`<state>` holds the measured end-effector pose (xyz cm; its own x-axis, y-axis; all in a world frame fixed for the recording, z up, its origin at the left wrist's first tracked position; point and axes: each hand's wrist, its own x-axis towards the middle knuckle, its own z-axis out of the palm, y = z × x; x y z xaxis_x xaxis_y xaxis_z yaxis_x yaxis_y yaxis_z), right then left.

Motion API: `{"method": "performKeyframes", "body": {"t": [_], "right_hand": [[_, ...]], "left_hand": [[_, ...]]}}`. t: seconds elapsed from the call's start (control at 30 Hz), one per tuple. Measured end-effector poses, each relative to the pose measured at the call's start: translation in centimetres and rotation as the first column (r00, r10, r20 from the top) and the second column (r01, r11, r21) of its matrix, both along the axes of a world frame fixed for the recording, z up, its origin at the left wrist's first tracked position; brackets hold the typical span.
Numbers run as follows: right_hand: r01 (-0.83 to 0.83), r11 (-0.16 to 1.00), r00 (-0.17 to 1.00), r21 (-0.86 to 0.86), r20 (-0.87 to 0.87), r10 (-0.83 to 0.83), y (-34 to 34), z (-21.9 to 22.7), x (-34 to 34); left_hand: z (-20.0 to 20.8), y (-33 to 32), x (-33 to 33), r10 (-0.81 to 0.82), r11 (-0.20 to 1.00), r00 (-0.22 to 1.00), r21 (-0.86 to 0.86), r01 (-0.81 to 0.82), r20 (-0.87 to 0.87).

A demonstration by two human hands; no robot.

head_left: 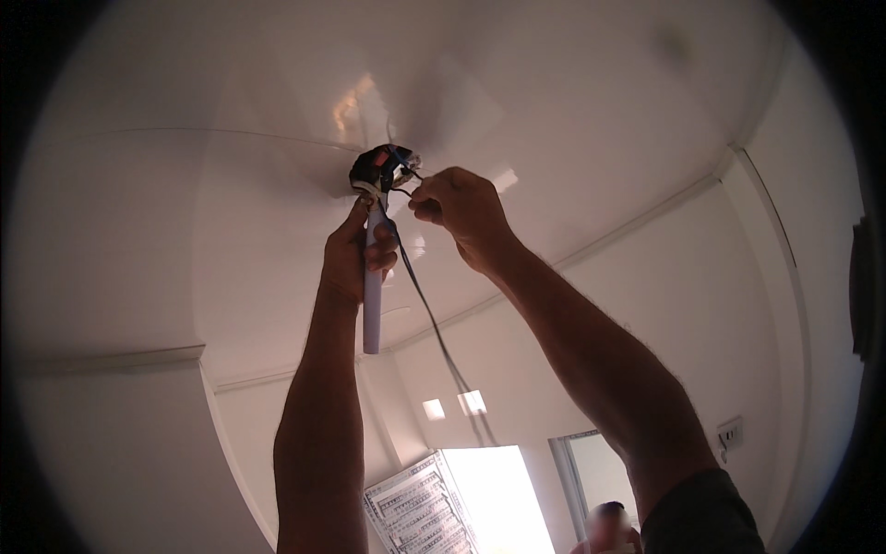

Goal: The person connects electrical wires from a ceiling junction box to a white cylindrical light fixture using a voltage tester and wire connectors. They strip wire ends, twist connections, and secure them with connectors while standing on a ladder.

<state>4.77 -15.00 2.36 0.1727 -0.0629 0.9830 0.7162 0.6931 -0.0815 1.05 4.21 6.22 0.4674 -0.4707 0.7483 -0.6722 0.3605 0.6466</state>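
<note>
Overhead, a dark fitting [372, 169] with wires hangs at the ceiling [231, 222]. A white tube [372, 323] runs down from it. My left hand [346, 258] is closed around the tube's upper part, just below the fitting. My right hand [466, 214] is raised beside the fitting, thumb and fingers pinched together at the end of a short dark wire [401, 192]. A long dark cable [426, 303] drops from the fitting past my left fingers and hangs down to the right. The inside of the fitting is too dark to make out.
Below stand a brightly lit white panel [498, 489] and a board with a printed pattern [420, 508]. A person [609, 531] is at the lower edge by a doorway frame [568, 471]. On the right wall sits a socket [730, 432] with a short wire.
</note>
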Motion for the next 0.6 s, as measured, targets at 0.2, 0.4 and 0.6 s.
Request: {"method": "performKeyframes", "body": {"t": [0.2,0.4,0.6], "right_hand": [[-0.323,0.945,0.931,0.059,0.199,0.305,2.5,-1.8,0.2],[0.301,0.953,0.953,-0.009,-0.041,-0.302,1.3,0.0,-0.6],[0.442,0.897,0.896,0.016,-0.052,-0.441,1.6,0.1,0.4]], "left_hand": [[0.4,0.3,0.5,-0.081,0.996,0.996,0.044,0.082,-0.027],[0.4,0.6,0.1,0.077,0.996,0.991,0.047,-0.082,0.107],[-2.3,-1.3,-2.6,0.354,0.929,0.883,-0.009,-0.369,0.308]]}}
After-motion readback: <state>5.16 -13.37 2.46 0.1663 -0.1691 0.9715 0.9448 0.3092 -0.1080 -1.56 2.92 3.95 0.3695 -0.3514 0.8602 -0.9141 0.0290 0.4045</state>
